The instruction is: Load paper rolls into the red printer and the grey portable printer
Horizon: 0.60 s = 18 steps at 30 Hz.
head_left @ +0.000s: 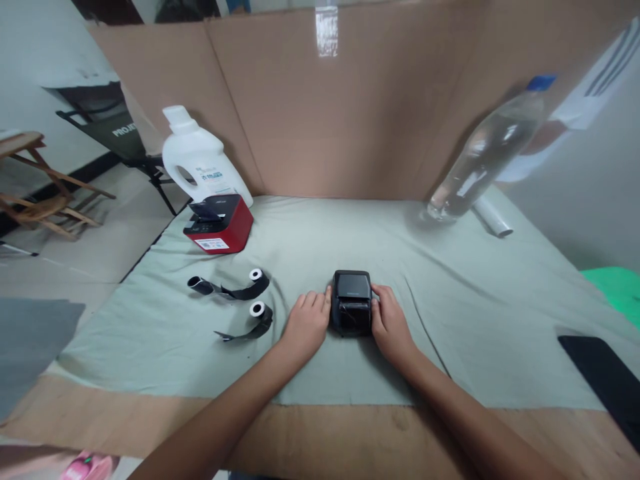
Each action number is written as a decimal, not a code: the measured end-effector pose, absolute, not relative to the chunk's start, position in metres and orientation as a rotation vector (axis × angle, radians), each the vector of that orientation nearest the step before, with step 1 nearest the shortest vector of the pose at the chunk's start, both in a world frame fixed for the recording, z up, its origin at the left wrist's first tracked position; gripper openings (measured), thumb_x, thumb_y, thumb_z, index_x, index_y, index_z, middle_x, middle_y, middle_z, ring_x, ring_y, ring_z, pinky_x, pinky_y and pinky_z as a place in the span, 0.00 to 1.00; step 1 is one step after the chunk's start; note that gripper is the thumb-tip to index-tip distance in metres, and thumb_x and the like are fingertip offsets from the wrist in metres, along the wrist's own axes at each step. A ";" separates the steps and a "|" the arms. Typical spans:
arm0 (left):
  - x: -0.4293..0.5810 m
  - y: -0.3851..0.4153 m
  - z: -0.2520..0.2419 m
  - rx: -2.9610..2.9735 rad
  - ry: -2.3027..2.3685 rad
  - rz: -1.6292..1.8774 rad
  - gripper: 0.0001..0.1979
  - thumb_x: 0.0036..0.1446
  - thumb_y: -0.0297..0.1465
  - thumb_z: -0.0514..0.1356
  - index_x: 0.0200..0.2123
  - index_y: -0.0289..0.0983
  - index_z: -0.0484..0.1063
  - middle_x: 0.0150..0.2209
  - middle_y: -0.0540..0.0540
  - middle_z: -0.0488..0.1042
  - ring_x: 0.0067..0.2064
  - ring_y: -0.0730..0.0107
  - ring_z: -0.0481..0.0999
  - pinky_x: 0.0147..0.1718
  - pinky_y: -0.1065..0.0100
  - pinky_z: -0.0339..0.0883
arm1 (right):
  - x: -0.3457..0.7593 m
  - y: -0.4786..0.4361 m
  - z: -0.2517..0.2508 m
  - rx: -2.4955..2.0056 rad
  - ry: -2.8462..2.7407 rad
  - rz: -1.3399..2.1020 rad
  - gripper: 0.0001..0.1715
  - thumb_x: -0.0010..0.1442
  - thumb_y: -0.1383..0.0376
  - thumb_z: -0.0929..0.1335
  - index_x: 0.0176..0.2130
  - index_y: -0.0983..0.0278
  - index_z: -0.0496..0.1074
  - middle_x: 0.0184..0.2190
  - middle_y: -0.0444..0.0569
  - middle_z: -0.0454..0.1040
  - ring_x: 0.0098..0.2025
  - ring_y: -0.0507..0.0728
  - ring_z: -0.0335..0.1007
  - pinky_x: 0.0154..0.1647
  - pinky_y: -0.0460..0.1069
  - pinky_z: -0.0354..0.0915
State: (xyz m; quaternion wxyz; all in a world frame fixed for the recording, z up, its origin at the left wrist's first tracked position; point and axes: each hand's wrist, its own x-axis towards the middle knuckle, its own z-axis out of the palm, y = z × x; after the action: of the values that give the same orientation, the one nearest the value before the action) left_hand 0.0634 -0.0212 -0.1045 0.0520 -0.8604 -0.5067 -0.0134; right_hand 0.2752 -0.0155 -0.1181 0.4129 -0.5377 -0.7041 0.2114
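Note:
A small black box-shaped device that looks like a portable thermal printer [352, 303] lies on the green cloth in front of me. My left hand [309, 320] presses its fingers against the left side, and my right hand [390, 321] grips the right side, so the device is held between both. Its top has a grey panel at the far end and a glossy black part nearer me. Left of my left hand lie two partly unrolled black paper rolls, a farther roll [257, 283] and a nearer roll [261, 321].
A red and black printer [227, 225] stands at the back left before a white detergent bottle [205, 163]. At the back right are a clear bottle [487, 157] and a grey tube [493, 215]. A black phone-like slab [603, 373] lies right. Cardboard [360, 107] walls the back.

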 end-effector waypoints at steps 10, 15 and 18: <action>0.062 -0.021 -0.107 -2.699 -1.664 -0.194 0.29 0.64 0.23 0.49 0.68 0.25 0.59 0.46 0.35 0.76 0.47 0.52 0.71 0.46 0.55 0.65 | 0.276 -0.015 -0.119 -1.350 -1.790 0.506 0.19 0.74 0.60 0.55 0.56 0.63 0.65 0.51 0.59 0.71 0.53 0.63 0.70 0.56 0.62 0.68; 0.053 -0.014 -0.108 -2.958 -1.842 -0.556 0.28 0.66 0.24 0.47 0.69 0.33 0.60 0.48 0.38 0.76 0.50 0.56 0.71 0.52 0.55 0.63 | 0.275 -0.015 -0.120 -1.351 -1.776 0.496 0.20 0.74 0.60 0.55 0.56 0.64 0.65 0.51 0.60 0.71 0.54 0.63 0.70 0.56 0.62 0.68; 0.048 -0.009 -0.108 -3.080 -1.970 -0.844 0.26 0.68 0.28 0.47 0.67 0.37 0.64 0.52 0.40 0.77 0.53 0.57 0.72 0.55 0.54 0.60 | 0.275 -0.015 -0.120 -1.359 -1.780 0.513 0.20 0.74 0.60 0.55 0.56 0.64 0.65 0.51 0.59 0.71 0.53 0.63 0.70 0.55 0.61 0.68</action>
State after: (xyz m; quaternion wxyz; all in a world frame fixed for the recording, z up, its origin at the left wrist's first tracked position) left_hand 0.0477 -0.0089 -0.1077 -0.3006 -0.7829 -0.5007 -0.2145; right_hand 0.2754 -0.0150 -0.1202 0.4095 -0.5395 -0.7069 0.2038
